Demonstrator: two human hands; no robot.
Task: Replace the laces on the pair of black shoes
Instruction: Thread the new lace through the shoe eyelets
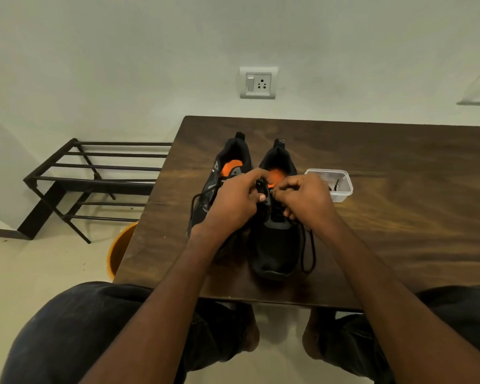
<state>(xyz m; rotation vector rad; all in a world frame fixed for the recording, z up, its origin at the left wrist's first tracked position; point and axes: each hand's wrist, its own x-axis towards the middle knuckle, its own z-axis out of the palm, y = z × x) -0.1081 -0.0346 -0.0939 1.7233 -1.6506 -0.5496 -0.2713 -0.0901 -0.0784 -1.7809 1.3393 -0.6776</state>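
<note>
Working at the top eyelets of the right-hand black shoe, a seated person curls the left hand around the tongue and lace end while the right hand pinches the black lace close beside it, a two-handed hold that seems meant to steady the upper as the cord is fed through or pulled out; which of the two cannot be told. Slack round cord loops down the shoe's outer side onto the dark wood-grain table. The left-hand shoe stands just beside its mate, toes toward the person, its own lace trailing loose, both showing orange insoles inside soft knit uppers. A clear plastic tub near the right hand holds another dark lace, apparently kept within reach. Beyond the table edge stand a black metal shoe rack and an orange bucket.
</note>
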